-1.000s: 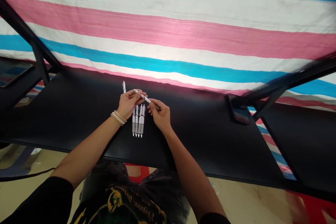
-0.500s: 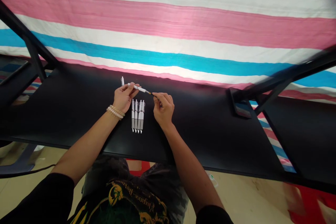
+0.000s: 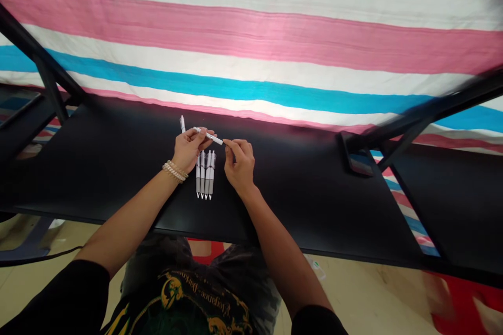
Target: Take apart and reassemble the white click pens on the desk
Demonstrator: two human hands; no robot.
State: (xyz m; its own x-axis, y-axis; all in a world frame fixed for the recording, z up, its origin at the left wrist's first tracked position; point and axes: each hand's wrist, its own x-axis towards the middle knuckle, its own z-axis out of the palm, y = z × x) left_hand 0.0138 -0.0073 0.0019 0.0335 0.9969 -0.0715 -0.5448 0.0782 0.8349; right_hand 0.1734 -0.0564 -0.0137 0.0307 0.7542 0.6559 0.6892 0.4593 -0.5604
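Observation:
My left hand (image 3: pixel 188 149) is shut on a white pen (image 3: pixel 208 136), whose end points right toward my right hand (image 3: pixel 239 165). The right fingertips are at that end of the pen, and I cannot tell whether they grip it. Below the hands, several white pens with grey lower barrels (image 3: pixel 204 175) lie side by side on the black table (image 3: pixel 98 167). A small white pen part (image 3: pixel 182 124) stands out just beyond my left hand, its lower end hidden behind the hand. A beaded bracelet (image 3: pixel 174 170) circles my left wrist.
A pink, white and blue striped cloth (image 3: pixel 251 52) hangs behind the table. Black metal struts (image 3: pixel 47 73) rise at the table's left and right. Below the front edge are my dark printed shirt (image 3: pixel 188 293) and a tiled floor (image 3: pixel 353 293).
The thin dark tip between the pen and my right hand no longer shows. My right hand has moved left, closer to my left hand, and the pen looks shorter.

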